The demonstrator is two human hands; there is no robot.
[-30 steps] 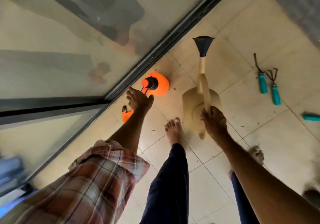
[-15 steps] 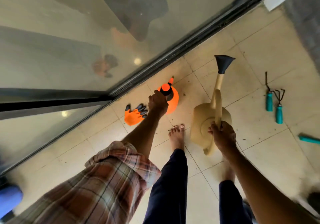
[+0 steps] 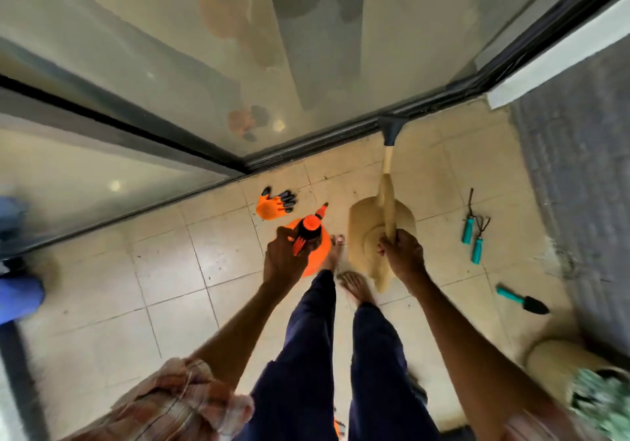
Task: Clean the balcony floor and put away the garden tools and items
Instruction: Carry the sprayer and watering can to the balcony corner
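Observation:
My left hand (image 3: 284, 260) grips the black-and-orange trigger head of an orange spray bottle (image 3: 315, 253), lifted off the tiled floor. My right hand (image 3: 402, 256) holds the handle of a beige watering can (image 3: 368, 225) with a dark rose on its long spout (image 3: 392, 130), also carried above the floor. An orange glove with black fingertips (image 3: 274, 203) lies on the tiles beside the glass door track. Two teal-handled hand rakes (image 3: 474, 236) lie to the right, and a teal-handled black trowel (image 3: 521, 301) lies nearer me.
Sliding glass doors with a dark frame (image 3: 306, 154) bound the floor at the back and left. A grey textured wall (image 3: 586, 185) stands on the right. A beige pot holding a green plant (image 3: 579, 376) sits at lower right. My bare feet (image 3: 354, 287) stand mid-floor.
My left hand closed on the spray bottle and raised it from the floor. I straightened up with both items, so the floor and tools look farther away and the glove lies uncovered.

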